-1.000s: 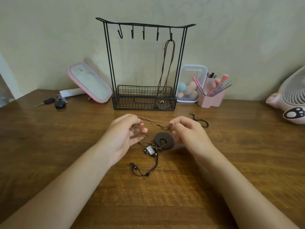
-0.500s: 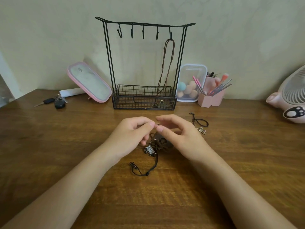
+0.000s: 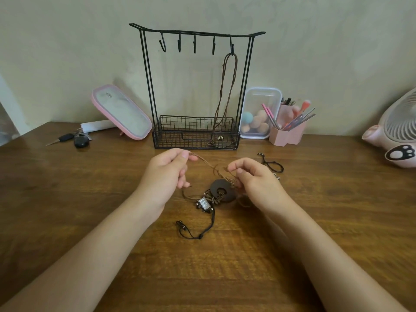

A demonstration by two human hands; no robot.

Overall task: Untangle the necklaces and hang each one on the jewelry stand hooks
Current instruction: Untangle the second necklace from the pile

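left hand (image 3: 165, 176): pinches brown cord (image 3: 207, 164) | right hand (image 3: 256, 183): pinches same cord | round pendant (image 3: 222, 190): worktop (image 3: 67, 199) middle

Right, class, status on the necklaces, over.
Left hand, right hand pinch brown cord. Round pendant tangled with black cord. One necklace hung, four hooks free.

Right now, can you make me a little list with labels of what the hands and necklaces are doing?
Left hand: pinches a brown cord
Right hand: pinches the same cord by the round dark pendant
Tangle: pendant, silver charm, black cord, on the table
Jewelry stand: brown necklace on the rightmost hook, four hooks bare
Apart: second black cord right of the right hand
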